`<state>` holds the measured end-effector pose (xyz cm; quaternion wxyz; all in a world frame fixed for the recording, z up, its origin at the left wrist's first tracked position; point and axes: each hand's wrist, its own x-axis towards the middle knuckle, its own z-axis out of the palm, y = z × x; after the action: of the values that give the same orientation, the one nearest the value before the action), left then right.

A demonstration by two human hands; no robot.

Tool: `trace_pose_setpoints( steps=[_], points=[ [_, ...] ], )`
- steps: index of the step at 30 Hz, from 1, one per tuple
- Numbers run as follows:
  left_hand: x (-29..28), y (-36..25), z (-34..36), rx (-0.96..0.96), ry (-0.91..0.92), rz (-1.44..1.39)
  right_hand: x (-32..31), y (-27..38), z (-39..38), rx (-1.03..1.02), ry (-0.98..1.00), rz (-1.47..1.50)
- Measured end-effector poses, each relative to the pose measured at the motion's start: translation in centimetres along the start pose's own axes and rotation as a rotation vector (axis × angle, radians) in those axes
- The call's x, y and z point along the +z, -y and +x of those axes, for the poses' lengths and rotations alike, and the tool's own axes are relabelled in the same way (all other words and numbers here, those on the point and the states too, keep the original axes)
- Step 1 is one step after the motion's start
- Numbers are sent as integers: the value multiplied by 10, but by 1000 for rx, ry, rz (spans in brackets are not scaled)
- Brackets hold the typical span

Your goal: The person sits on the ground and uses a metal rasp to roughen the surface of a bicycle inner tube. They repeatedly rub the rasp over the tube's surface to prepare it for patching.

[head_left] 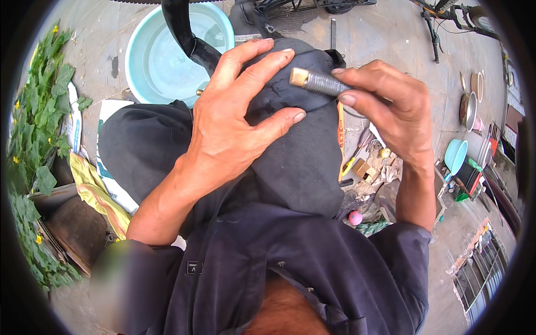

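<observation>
A black rubber inner tube [198, 50] hangs down from the top, beside a pale blue basin of water, and part of it seems to lie over my knee. My left hand [223, 111] rests there with its fingers spread, the fingertips on the dark rubber and the thumb pointing right. Where rubber ends and dark trousers begin is hard to tell. Between thumb and fingers, my right hand [396, 106] holds a short ridged grey rod [325, 85] with a tan, blunt end. That end points left, just above the black surface and near my left thumb.
The basin [134, 61] stands ahead on the left. Leafy plants [33, 139] and a yellow sack [97, 192] lie at the left. On the right are scattered tools, a small cardboard box [365, 170], a pink ball [355, 218] and stacked basins [456, 156]. A bicycle [455, 19] is at the far right.
</observation>
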<state>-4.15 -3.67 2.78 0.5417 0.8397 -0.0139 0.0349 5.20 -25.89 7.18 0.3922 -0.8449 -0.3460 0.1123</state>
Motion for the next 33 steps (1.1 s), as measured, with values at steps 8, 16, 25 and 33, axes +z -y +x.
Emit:
trace_pose_setpoints(
  steps=[8, 16, 25, 33],
  points=[
    [1, -1, 0, -2, 5, -7, -2, 2, -5, 8, -29, -17],
    [2, -2, 0, -6, 1, 1, -7, 1, -8, 14, -37, -8],
    [-2, -2, -1, -20, 7, -9, -27, -9, -22, 211, -172, 99],
    [-8, 4, -2, -25, -23, 60, -8, -17, -15, 72, -77, 95]
  ],
)
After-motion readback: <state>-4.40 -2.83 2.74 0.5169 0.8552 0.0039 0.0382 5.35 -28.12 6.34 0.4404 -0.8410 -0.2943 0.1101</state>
